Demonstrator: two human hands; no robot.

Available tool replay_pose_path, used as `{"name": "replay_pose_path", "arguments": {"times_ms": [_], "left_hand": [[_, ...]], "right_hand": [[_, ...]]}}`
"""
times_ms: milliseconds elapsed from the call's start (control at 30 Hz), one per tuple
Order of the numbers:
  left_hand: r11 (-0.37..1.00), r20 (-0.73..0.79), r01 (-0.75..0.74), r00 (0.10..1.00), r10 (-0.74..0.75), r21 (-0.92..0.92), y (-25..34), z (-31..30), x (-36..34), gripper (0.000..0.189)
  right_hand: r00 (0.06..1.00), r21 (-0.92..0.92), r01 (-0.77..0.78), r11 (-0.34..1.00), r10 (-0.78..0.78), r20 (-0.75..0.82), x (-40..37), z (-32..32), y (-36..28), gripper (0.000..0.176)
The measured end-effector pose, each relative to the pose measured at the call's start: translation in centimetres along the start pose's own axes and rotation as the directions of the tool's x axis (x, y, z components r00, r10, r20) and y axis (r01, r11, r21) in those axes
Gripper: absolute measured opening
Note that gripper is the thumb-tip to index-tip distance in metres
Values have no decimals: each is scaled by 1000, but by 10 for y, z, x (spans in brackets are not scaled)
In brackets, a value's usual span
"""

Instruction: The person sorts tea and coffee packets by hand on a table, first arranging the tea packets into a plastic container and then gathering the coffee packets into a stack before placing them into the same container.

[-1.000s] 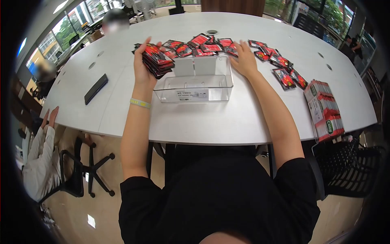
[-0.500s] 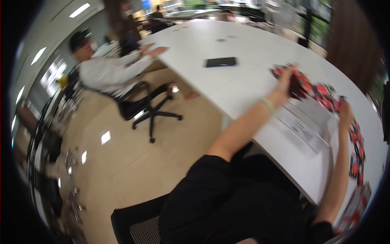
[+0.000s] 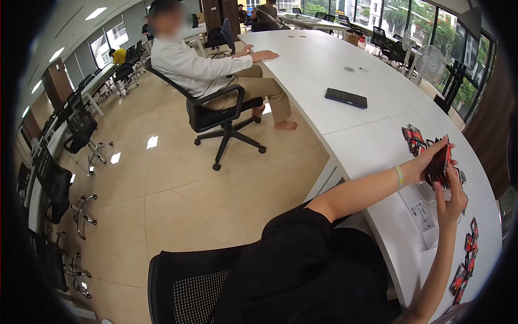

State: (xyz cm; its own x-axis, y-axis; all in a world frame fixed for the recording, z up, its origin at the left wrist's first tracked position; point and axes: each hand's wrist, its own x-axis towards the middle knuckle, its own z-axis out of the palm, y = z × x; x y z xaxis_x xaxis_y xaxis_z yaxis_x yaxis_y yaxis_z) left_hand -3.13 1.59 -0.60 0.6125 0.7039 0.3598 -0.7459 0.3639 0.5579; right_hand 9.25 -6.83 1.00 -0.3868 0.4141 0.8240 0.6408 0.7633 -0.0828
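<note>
A stack of red and black packets (image 3: 438, 165) is held over the right part of the white table. My left hand (image 3: 426, 162), with a yellowish band at the wrist, is wrapped round the stack. My right hand (image 3: 451, 195) touches the near side of the same stack, its fingers partly spread against the packets. Below both hands sits a white box (image 3: 420, 216) with printed labels; the hands partly hide it. More red and black packets (image 3: 414, 140) lie beyond the hands, and others (image 3: 468, 259) lie in a row along the table's right side.
A black flat device (image 3: 346, 98) lies on the white table (image 3: 302, 59). Across the corner a person (image 3: 199, 65) in a white shirt sits on a black office chair (image 3: 216, 116), hands on the table edge. A white fan (image 3: 430, 63) stands behind the table.
The view has swung left and sharpened. My hands, apart before, have come together at the stack; my right hand has left the row of packets beside the box.
</note>
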Motion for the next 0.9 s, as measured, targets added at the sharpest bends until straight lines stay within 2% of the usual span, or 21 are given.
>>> {"name": "replay_pose_path", "arguments": {"times_ms": [33,100,167,200,233,300,333,367,400,467,500,533,600,633,667,700,733,767,800,867,900], "left_hand": [[1000,8,3,1000,-3,-1,0,0,1,54],[998,17,-29,999,28,54,-1,-3,3,51],[1000,-9,-2,1000,1,-5,-1,-6,5,49],[994,-79,-95,993,90,-63,0,-6,6,43],[977,-148,-177,976,159,-118,-1,-5,8,38],[956,-48,-229,973,224,-184,6,-14,10,25],[933,-176,-320,940,292,-164,9,-12,9,27],[914,-165,-346,934,315,-211,11,-14,9,25],[907,-196,-351,930,310,-233,14,-19,8,25],[900,-239,-349,927,291,-260,20,-27,13,26],[900,-257,-350,924,285,-261,21,-30,15,27],[895,-342,-372,898,278,-248,21,-25,13,29],[902,-308,-350,913,269,-251,17,-31,19,29],[903,-284,-342,921,266,-260,16,-37,20,29],[915,-348,-345,901,260,-209,11,-43,20,28],[921,-404,-358,873,272,-153,9,-44,24,28],[894,-314,-408,886,340,-184,9,-37,24,25],[896,-335,-411,879,339,-170,7,-31,23,23],[888,-322,-386,898,299,-252,9,-24,21,23],[903,-272,-333,927,260,-271,6,-24,23,26],[907,-243,-320,936,256,-275,6,-22,23,28]], "right_hand": [[1000,-9,0,1000,0,-2,2,-2,-1,32],[998,-160,27,987,-17,62,4,-5,-2,35],[996,-141,72,987,-63,70,11,-18,6,33],[991,-120,117,986,-109,73,15,-22,14,33],[998,-58,58,997,-56,26,18,-25,27,32],[994,-46,-91,995,87,-72,29,-41,51,25],[979,-160,-184,970,165,-122,32,-48,64,23],[966,-262,-237,935,199,-163,29,-56,88,23],[934,-330,-352,876,308,-180,21,-64,116,29],[790,-356,-607,710,587,-178,-6,-78,177,43],[685,-482,-690,540,703,-193,-33,-84,210,48],[664,-606,-652,455,729,-167,-71,-86,248,51],[588,-665,-642,382,802,-107,-99,-87,274,50],[657,-596,-659,458,737,-160,-110,-79,288,47],[660,-461,-710,532,731,-171,-103,-70,283,47],[721,-407,-671,619,673,-165,-96,-61,286,46],[688,-245,-719,650,715,-123,-75,-52,274,44],[750,-125,-662,739,653,-109,-54,-44,252,45],[795,-5,-601,799,598,-102,-34,-38,225,47],[871,215,-489,846,486,67,-2,-32,165,57],[926,191,-368,910,340,163,11,-31,127,65]]}}
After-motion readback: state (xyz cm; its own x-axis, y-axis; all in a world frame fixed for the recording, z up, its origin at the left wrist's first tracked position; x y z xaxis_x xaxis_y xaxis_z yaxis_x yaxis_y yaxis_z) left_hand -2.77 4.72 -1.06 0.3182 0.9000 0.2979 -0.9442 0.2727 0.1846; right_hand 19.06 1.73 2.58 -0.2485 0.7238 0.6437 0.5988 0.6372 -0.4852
